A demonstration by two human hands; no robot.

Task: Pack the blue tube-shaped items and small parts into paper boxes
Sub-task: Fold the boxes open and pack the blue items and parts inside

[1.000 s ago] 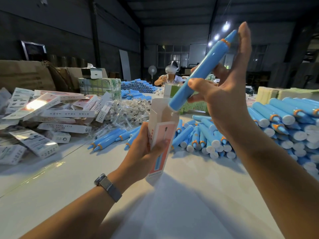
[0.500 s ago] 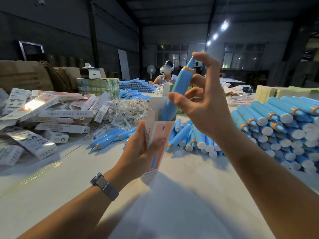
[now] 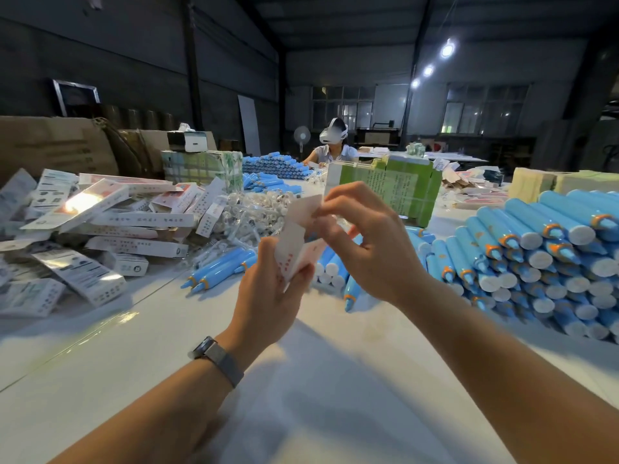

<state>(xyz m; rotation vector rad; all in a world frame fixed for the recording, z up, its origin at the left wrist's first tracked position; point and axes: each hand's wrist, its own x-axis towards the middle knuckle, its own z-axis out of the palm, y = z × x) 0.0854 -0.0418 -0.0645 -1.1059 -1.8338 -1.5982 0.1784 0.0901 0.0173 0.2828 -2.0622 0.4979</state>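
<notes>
My left hand (image 3: 268, 293) grips a white and pink paper box (image 3: 296, 252), held upright above the white table (image 3: 335, 380). My right hand (image 3: 365, 242) is at the box's top, its fingertips pinching the open top flap (image 3: 306, 207). No blue tube shows between my hands; the box's inside is hidden. Loose blue tubes (image 3: 219, 271) lie left of the box. A big stack of blue tubes (image 3: 536, 252) fills the right side. Clear bags of small parts (image 3: 249, 216) are heaped behind the box.
A pile of packed boxes (image 3: 110, 222) covers the table's left. A green-wrapped bundle (image 3: 395, 192) stands behind my hands. Across the table a person (image 3: 331, 145) with a headset sits by more blue tubes (image 3: 273, 165). Cardboard cartons (image 3: 53, 145) line the far left.
My right hand pushed the blue tube down into the box, let it go, and now pinches the top flap. The left hand kept holding the box.
</notes>
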